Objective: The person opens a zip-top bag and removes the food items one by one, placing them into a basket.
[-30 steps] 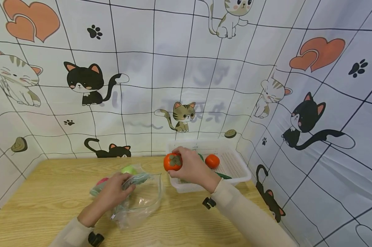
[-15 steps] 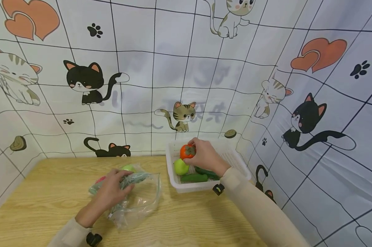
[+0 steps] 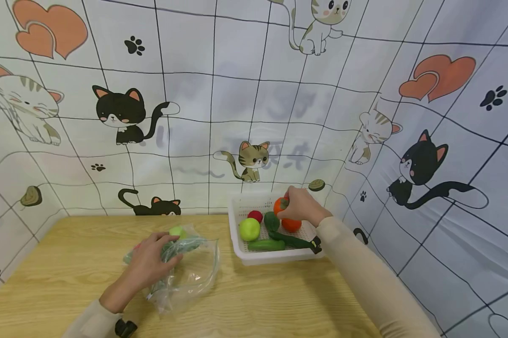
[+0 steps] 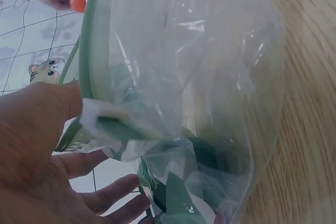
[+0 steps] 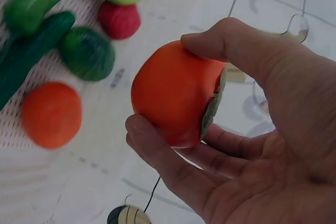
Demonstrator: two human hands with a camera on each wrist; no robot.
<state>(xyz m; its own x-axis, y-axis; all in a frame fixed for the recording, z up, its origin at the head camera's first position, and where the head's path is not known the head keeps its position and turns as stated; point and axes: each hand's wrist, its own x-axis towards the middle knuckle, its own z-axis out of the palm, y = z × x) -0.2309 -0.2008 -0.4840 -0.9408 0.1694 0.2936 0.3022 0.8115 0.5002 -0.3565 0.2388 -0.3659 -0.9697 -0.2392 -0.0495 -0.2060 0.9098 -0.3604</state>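
Note:
My right hand (image 3: 302,205) holds an orange persimmon (image 5: 176,95) between thumb and fingers, above the white basket (image 3: 232,234). Its green calyx faces the palm. Below and beside it in the basket lies a red-orange tomato (image 3: 291,226). On the left of the table my left hand (image 3: 152,258) holds the edge of a clear zip bag (image 4: 210,51) with a green strip along its mouth. The bag's mouth gapes toward the right. Behind that hand, a light green round fruit (image 3: 178,232) shows partly at the bag; the rest is hidden by hand and plastic.
Also in the basket are a green apple-like fruit (image 3: 249,229), a red radish-like ball (image 5: 119,20), a dark green avocado-like piece (image 5: 86,53) and two cucumber-like vegetables, one lighter (image 3: 266,245). A cat-print curtain (image 3: 186,141) stands behind the wooden table (image 3: 245,300).
My right hand has carried the persimmon rightward and back, from the basket's left rim to over its right part. The left hand has stayed at the bag.

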